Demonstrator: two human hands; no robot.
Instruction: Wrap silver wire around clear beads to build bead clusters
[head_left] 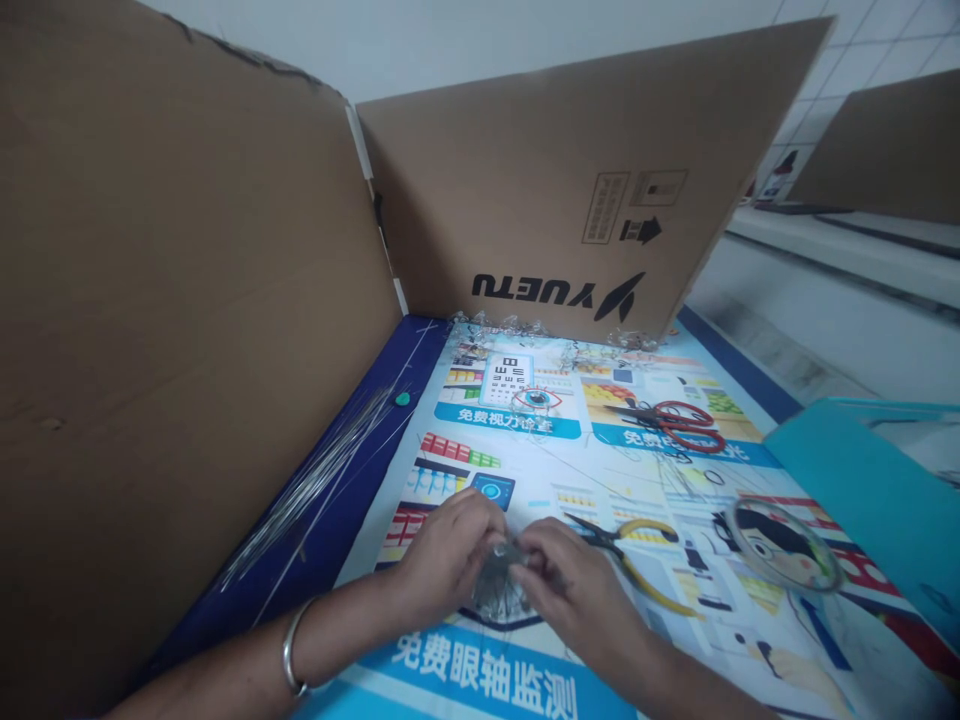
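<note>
Low in the middle of the head view, my left hand (454, 545) and my right hand (566, 580) meet over a small silvery-grey wire piece (500, 590). Fingers of both hands are pinched at its upper part; its lower part fans out between them into thin strands. Its exact kind is too blurred to make out. Pliers with yellow handles (652, 585) lie open just beyond my right hand. Farther back on the right rest scissors with red handles (691, 425). A bundle of straight thin wires (322, 475) lies to the left of my left hand.
Cardboard panels stand at the left (187, 300) and back (540, 200). Small wire pieces (517, 325) line the back panel's foot. A green lump (402, 398) sits near the wires. On the right are a clear ring (832, 565) and a turquoise box (862, 490).
</note>
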